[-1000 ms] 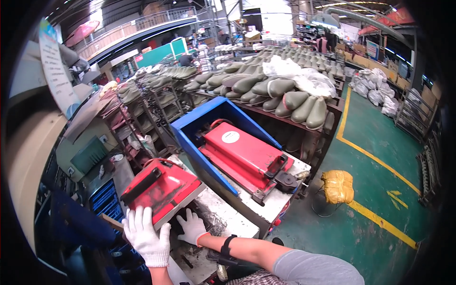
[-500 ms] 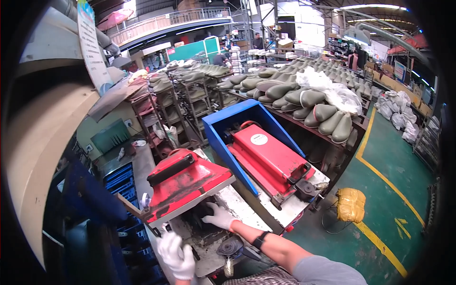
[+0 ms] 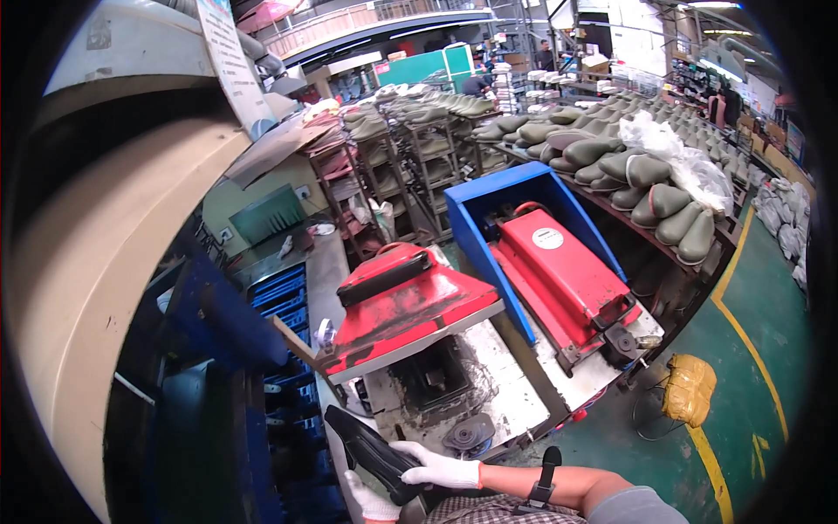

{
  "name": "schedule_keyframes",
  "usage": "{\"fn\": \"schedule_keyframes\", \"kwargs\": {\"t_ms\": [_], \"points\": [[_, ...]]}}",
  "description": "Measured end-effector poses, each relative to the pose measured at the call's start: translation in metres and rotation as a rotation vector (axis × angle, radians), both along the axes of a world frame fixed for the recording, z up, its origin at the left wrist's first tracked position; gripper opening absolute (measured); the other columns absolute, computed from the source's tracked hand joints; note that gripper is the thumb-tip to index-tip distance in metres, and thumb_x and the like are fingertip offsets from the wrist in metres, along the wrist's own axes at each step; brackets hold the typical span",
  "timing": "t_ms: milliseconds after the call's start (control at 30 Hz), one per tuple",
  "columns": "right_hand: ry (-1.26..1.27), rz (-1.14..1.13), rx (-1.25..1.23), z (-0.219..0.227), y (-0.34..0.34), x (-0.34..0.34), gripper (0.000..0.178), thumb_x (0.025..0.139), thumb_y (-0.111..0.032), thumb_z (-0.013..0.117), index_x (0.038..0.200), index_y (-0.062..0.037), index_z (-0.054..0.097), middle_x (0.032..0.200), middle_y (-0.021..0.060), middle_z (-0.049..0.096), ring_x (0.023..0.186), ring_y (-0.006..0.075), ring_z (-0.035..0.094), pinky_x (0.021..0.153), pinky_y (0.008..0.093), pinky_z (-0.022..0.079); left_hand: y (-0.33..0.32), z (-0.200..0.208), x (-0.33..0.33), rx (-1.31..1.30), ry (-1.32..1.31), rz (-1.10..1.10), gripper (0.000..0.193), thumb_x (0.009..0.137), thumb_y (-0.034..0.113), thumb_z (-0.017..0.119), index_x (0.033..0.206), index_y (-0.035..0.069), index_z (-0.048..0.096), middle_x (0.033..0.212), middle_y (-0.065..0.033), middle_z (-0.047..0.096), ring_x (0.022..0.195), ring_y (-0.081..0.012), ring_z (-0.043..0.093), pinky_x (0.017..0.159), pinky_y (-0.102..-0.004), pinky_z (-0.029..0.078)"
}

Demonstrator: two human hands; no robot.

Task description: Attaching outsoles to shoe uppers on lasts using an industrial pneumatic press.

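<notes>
From this end I have my left grip [image 3: 372, 500] and right grip [image 3: 439, 467] clamped on a black shoe [image 3: 367, 447] between them, the white counter [image 3: 515, 403] just ahead of both, a tilted red cover [image 3: 415, 306] farther beyond.

Just one fisheye cam up on the head, tilted down and forward, so the left hand [image 3: 374, 503] and right hand [image 3: 434, 468] sit pretty close while the balcony [image 3: 349, 29] is way off.
</notes>
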State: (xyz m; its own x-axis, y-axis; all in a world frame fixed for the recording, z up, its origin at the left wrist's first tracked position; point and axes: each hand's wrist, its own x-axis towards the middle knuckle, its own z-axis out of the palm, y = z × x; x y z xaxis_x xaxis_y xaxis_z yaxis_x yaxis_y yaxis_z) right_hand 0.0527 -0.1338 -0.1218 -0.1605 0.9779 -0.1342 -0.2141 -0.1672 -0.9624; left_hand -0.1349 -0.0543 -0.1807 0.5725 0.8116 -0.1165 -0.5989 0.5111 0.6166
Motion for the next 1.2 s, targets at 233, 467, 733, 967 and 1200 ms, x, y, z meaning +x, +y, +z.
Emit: {"fn": "schedule_keyframes", "kwargs": {"t_ms": [233,467,733,967,1200], "points": [[-0.755,0.149,0.310,-0.009,0.013,-0.019,0.070,0.099,-0.052,0.060,0.149,-0.0043,0.051,0.148,0.0290,0.053,0.137,0.0387,0.053,0.114,0.0430,0.042,-0.008,0.013,-0.060,-0.199,0.004,0.251,0.058,0.091,0.037,0.060,0.143,0.010,0.058,0.141,-0.0101,0.063,0.127,-0.0283,0.062,0.109,-0.0471,0.050],[-1.443,-0.530,0.265,-0.033,0.006,0.058,0.031,0.082,-0.031,0.069,0.102,-0.0074,0.074,0.099,0.0159,0.069,0.100,0.0352,0.064,0.092,0.0495,0.048,0.014,-0.055,-0.134,-0.480,0.579,0.504,0.011,0.088,0.024,0.072,0.094,0.015,0.072,0.089,-0.0008,0.071,0.079,-0.0193,0.069,0.073,-0.0351,0.057],[-1.413,-0.464,0.213,-0.051,0.022,0.038,0.028,0.084,-0.030,0.074,0.103,-0.0108,0.076,0.095,0.0114,0.070,0.094,0.0311,0.066,0.091,0.0474,0.047,0.038,-0.135,-0.232,-0.600,0.814,0.731,0.016,0.084,0.024,0.075,0.090,0.011,0.068,0.087,-0.0018,0.069,0.073,-0.0191,0.065,0.071,-0.0353,0.055],[-1.467,-0.398,0.184,-0.048,0.004,0.050,0.030,0.086,-0.039,0.064,0.089,-0.0087,0.070,0.083,0.0147,0.063,0.082,0.0348,0.061,0.078,0.0504,0.047,0.120,-0.169,-0.287,-0.290,0.282,0.431,0.035,0.102,0.036,0.057,0.116,0.007,0.073,0.114,-0.0085,0.075,0.104,-0.0264,0.069,0.101,-0.0424,0.053],[-1.460,-0.501,0.258,-0.038,0.000,0.054,0.030,0.086,-0.041,0.066,0.079,-0.0124,0.073,0.076,0.0099,0.066,0.076,0.0308,0.064,0.080,0.0480,0.049,0.148,-0.206,-0.281,-0.493,1.553,0.642,0.073,0.089,0.063,0.069,0.128,0.002,0.065,0.114,-0.0147,0.070,0.105,-0.0292,0.064,0.095,-0.0414,0.051]]}}
